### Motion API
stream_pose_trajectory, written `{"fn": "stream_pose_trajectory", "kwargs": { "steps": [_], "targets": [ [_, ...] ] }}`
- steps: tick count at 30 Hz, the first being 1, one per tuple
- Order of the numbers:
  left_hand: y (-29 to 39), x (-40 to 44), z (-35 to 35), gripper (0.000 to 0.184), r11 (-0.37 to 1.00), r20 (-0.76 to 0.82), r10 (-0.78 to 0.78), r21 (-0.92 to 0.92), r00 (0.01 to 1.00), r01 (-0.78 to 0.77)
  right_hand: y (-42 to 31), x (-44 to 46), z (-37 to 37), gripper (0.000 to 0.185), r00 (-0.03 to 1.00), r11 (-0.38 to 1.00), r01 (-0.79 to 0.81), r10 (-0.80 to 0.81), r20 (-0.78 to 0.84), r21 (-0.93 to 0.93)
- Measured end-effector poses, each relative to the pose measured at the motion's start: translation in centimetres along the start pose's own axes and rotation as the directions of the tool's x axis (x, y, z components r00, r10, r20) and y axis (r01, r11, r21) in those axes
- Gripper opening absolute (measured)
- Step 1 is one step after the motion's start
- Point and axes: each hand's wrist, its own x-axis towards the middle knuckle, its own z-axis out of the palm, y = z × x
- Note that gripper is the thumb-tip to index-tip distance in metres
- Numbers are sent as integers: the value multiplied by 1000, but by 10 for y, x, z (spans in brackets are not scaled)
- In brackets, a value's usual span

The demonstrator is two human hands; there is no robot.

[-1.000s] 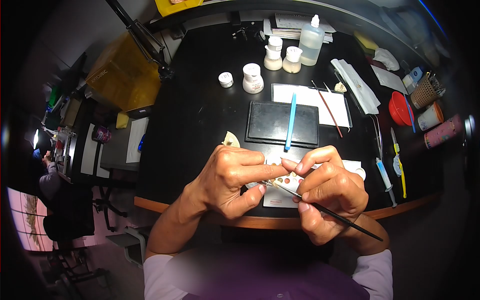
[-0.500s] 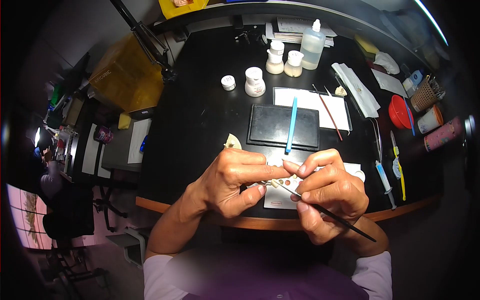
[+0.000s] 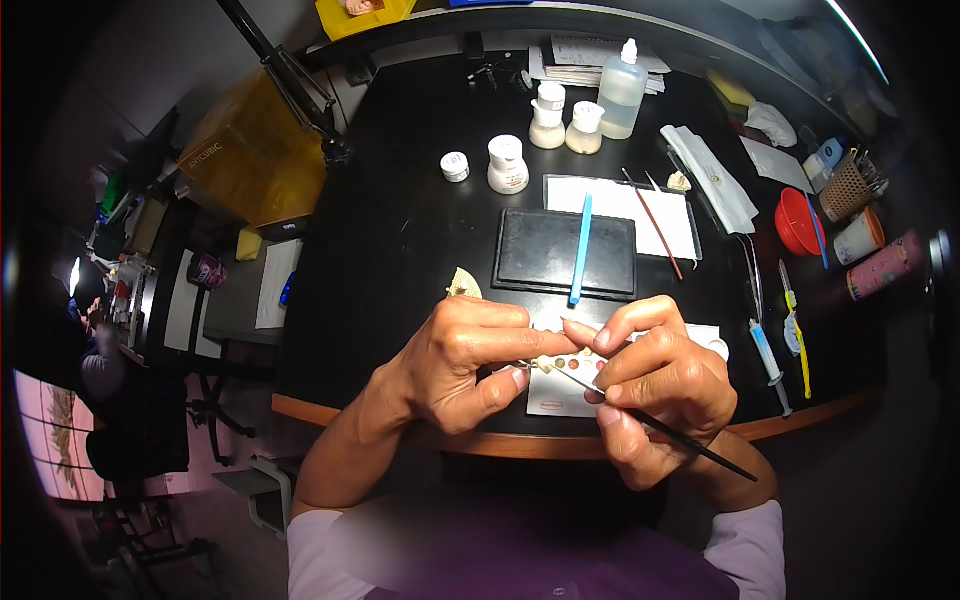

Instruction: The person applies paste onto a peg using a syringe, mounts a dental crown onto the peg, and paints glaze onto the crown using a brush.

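Observation:
My right hand (image 3: pixel 665 390) grips a thin black-handled brush (image 3: pixel 690 443), its tip pointing left at a small cream-coloured piece (image 3: pixel 545 364). My left hand (image 3: pixel 470 362) pinches a small metal holder, mostly hidden by the fingers, with the cream piece at its end. The fingertips of both hands meet above the piece. Beneath the hands lies a white palette (image 3: pixel 560 398) with several coloured spots. Just behind it, a blue stick (image 3: pixel 582 250) rests across a black rectangular case (image 3: pixel 520 250). A cream plaster-like piece (image 3: pixel 464 283) sits behind my left hand.
White jars (image 3: pixel 507 165) and a clear bottle (image 3: pixel 622 92) stand at the back. A red-brown brush (image 3: pixel 655 225) lies on a white pad (image 3: pixel 620 205). On the right are a syringe (image 3: pixel 770 367), a yellow toothbrush (image 3: pixel 800 345) and a red bowl (image 3: pixel 798 222). Another person (image 3: pixel 100 360) is far left.
The brush in my right hand has shifted slightly against the cream piece, its handle end tilting a little. Both hands otherwise stay nearly in place; the camera view has moved slightly.

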Motion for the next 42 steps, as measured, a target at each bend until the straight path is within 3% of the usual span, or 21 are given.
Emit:
{"fn": "stream_pose_trajectory", "kwargs": {
  "steps": [13,25,34,42],
  "targets": [
    [5,2,-8,50,997,79,-9,-71,997,14,4,-1,-9,16,996,998,-19,14,87,56],
    [0,-2,-2,52,996,25,-34,-78,999,36,-2,-1,-1,22,994,992,-98,102,-45,84],
    [5,1,-10,51,997,100,-21,-67,995,28,0,3,-3,31,1000,1000,-18,18,20,-25],
    [4,2,-9,51,998,88,-10,-68,996,16,1,2,-8,25,997,1000,-14,13,80,11]
  ]
}}
